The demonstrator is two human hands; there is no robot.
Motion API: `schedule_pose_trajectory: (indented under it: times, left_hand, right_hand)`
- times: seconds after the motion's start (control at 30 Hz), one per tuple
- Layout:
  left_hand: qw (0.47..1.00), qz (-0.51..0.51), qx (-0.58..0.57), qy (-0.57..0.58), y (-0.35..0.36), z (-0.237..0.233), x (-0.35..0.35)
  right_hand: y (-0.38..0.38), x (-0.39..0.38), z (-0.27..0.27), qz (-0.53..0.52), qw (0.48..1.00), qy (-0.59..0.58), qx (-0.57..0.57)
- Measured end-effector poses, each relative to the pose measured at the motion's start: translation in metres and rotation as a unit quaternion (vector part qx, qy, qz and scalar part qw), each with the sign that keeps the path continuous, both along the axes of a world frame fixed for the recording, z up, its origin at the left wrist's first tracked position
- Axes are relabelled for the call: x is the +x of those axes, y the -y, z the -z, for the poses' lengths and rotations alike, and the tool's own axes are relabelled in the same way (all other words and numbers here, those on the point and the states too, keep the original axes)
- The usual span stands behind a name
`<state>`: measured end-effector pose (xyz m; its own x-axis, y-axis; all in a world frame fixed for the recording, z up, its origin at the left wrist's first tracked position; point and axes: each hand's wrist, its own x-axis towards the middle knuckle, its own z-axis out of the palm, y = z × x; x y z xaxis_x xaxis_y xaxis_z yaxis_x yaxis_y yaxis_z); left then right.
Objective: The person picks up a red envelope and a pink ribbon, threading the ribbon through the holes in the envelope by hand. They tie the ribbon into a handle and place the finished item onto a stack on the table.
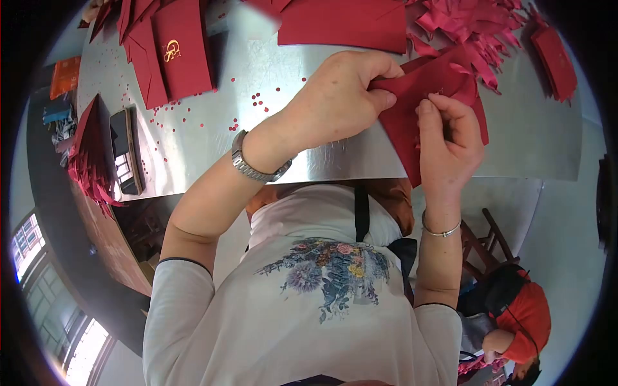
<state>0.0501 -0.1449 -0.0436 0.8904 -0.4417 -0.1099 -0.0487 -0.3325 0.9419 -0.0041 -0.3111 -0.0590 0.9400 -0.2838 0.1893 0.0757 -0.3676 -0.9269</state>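
My left hand (344,96), with a metal watch at the wrist, pinches the edge of a dark red paper envelope (402,125) between thumb and fingers. The envelope is tilted over the table's near edge. My right hand (452,132), wearing a thin bangle, is closed in front of the envelope. Its thumb and index fingertips are pressed together at the envelope's face; what lies between them is too small to make out. Beyond the hands lies a heap of red ribbons (473,26), which partly meets the envelope's upper edge.
Red envelopes with gold print (183,58) lie at the left of the metal table (212,151), another red stack (341,26) at the back. A phone (125,151) and red ribbon bundle (93,161) sit at the left edge. Small red dots are scattered about. Another person (524,315) sits lower right.
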Motion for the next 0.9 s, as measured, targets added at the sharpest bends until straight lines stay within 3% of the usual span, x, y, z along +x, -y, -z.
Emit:
schedule_pose_trajectory:
  times: [0.13, 0.2, 0.23, 0.33, 0.47, 0.53, 0.63, 0.73, 0.9]
  left_hand:
    - [1.000, 0.009, -0.030, -0.002, -0.003, -0.003, 0.007]
    - [0.997, 0.071, 0.012, -0.008, -0.008, -0.010, 0.012]
    - [0.998, 0.064, 0.010, -0.014, -0.012, -0.012, 0.014]
    - [0.992, 0.115, 0.038, -0.029, -0.023, -0.012, 0.018]
    - [0.993, 0.111, 0.038, -0.016, -0.028, -0.014, 0.017]
    - [0.993, 0.107, 0.041, 0.026, -0.029, -0.016, 0.014]
    - [0.991, 0.117, 0.066, 0.026, -0.026, -0.016, 0.013]
    - [0.990, 0.083, 0.067, 0.093, -0.022, -0.007, 0.008]
    - [0.995, 0.067, 0.047, 0.060, -0.020, -0.004, 0.005]
  right_hand:
    - [-0.005, -0.007, -0.007, -0.004, 1.000, 0.014, 0.017]
    - [-0.011, -0.012, -0.027, -0.041, 0.998, -0.032, -0.045]
    - [-0.010, -0.011, -0.037, -0.078, 0.981, -0.062, -0.165]
    - [-0.011, -0.011, -0.046, -0.130, 0.959, -0.141, -0.210]
    - [-0.014, -0.010, -0.016, -0.109, 0.969, -0.129, -0.179]
    - [-0.015, -0.011, -0.009, -0.081, 0.980, -0.029, -0.178]
    - [-0.015, -0.012, -0.007, -0.080, 0.978, -0.002, -0.191]
    - [-0.014, -0.013, -0.004, -0.082, 0.978, 0.009, -0.193]
    - [-0.013, -0.014, -0.005, -0.088, 0.982, -0.001, -0.170]
